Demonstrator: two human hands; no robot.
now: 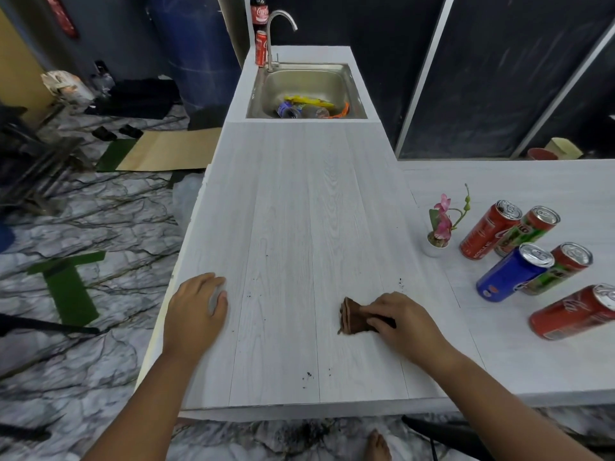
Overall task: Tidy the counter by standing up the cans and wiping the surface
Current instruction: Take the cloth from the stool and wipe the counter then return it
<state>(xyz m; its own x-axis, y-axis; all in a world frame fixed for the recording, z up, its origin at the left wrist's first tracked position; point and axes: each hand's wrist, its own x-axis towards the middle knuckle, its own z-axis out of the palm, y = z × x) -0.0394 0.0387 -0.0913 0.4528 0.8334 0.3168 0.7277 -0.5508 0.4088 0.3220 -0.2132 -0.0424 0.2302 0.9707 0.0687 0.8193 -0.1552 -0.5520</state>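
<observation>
Cans (514, 271): clustered on right wing of worktop (299, 211), toward front edge, beside flower pot (436, 246); apparently upright. Cloth (352, 316): brown, folded, grasped under curled fingers of right hand (399, 322), mid-worktop near front edge. Left hand (196, 306): resting flat at left edge, relaxed, grasping nothing. Risks: wide rightward sweep knocking cans over; specks (307, 375) by front edge missed, or pushed onto floor.

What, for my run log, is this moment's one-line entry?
phase: wiping | right hand: holds folded brown cloth on white wood-grain counter | left hand: flat on counter | dark crumbs: present
</observation>
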